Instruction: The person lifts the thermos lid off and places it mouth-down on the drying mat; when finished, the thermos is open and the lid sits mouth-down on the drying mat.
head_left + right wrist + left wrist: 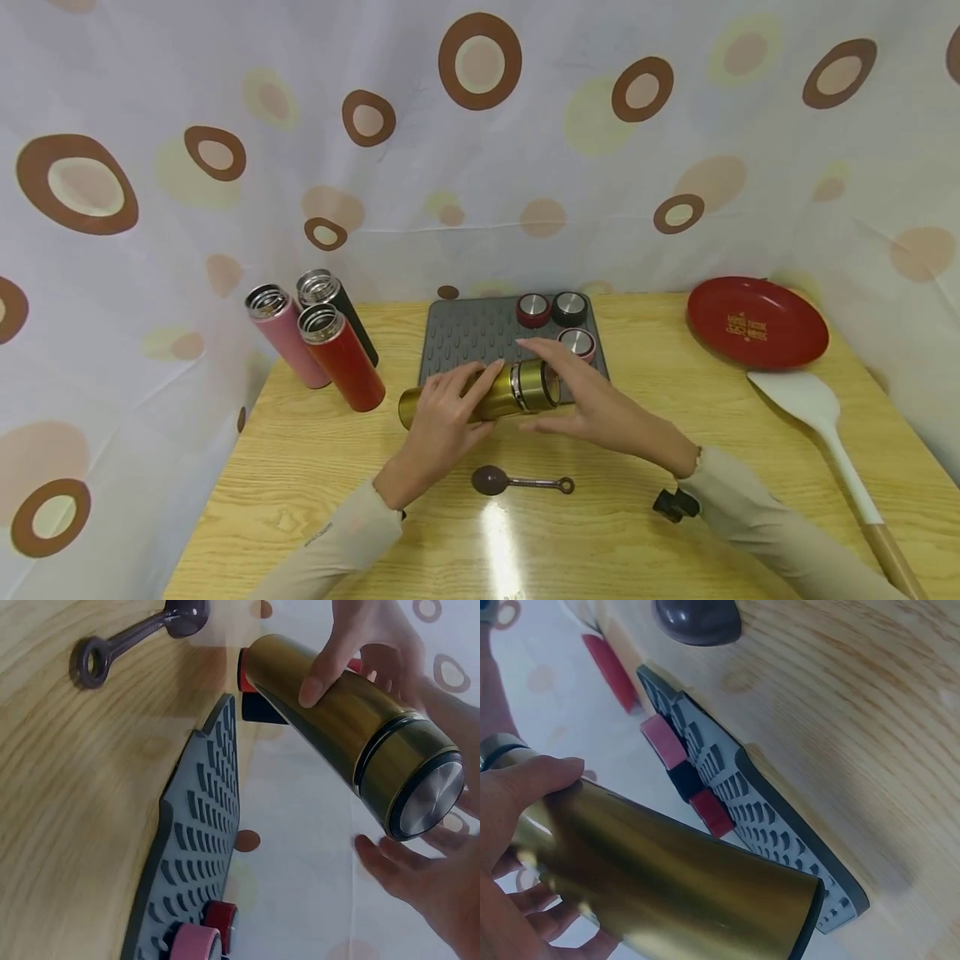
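My left hand [444, 410] grips a gold thermos [497, 395] round its body. The thermos lies tilted sideways above the front of a grey drying mat [459, 332], with its gold cap [415, 781] on and pointing right. Beside that cap is my right hand [592, 406], thumb and fingers spread apart, holding nothing. In the right wrist view a small gap shows between its fingertips and the cap. On the mat's right side stand a dark red lid [533, 312], a black lid [569, 310] and a pink lid [578, 342].
At the left stand an uncapped pink bottle [300, 346], a black bottle [355, 321] and a red bottle [347, 365]. A brown spoon [491, 481] lies in front of the hands. A red plate [708, 317] and a white spatula [808, 404] with wooden handle lie at the right.
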Demonstrator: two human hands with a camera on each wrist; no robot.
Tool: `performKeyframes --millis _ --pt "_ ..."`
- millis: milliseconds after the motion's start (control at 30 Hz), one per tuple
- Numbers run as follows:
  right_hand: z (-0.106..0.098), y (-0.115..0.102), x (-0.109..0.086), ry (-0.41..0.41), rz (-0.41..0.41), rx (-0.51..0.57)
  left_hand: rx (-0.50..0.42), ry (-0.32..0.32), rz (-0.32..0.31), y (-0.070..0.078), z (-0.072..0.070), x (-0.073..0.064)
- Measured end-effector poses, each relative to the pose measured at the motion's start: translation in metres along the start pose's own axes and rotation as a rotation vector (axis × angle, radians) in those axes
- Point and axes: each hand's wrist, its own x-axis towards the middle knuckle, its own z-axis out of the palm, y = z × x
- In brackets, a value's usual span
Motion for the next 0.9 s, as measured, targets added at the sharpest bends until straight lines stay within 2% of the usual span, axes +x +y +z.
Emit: performKeyframes --millis 167,300,433,533,600,633,667,767,833,900 --pt "-0.005 0.003 0.001 0.207 0.01 0.075 0.002 -0.009 -0.018 0.0 0.0 0.002" --pt "-0.01 0.005 0.002 0.253 0.103 0.116 -0.002 -0.023 -0.035 0.0 -0.001 0.002" --pt "-0.01 0.005 0.003 0.188 0.264 0.151 0.031 -0.016 -0.012 -0.001 0.001 0.006" --pt "-0.011 0.002 0.005 0.076 0.404 0.272 0.102 0.001 0.042 -0.002 0.003 0.011" --pt "-0.011 0.002 0.005 0.024 0.44 0.362 0.156 0.013 0.08 -0.003 0.005 0.015" --pt "-0.012 0.002 0.005 0.006 0.418 0.375 0.174 0.02 0.094 -0.003 0.006 0.016" --pt "-0.012 0.003 0.004 -0.011 0.354 0.337 0.185 0.027 0.101 -0.004 0.006 0.017" --pt "-0.013 0.006 0.0 -0.028 0.042 0.066 0.192 0.051 0.095 -0.006 0.006 0.018" --pt "-0.013 0.009 -0.001 0.008 -0.158 -0.141 0.181 0.059 0.083 -0.007 0.006 0.019" --pt "-0.013 0.012 -0.001 0.022 -0.278 -0.246 0.176 0.055 0.076 -0.009 0.005 0.019"
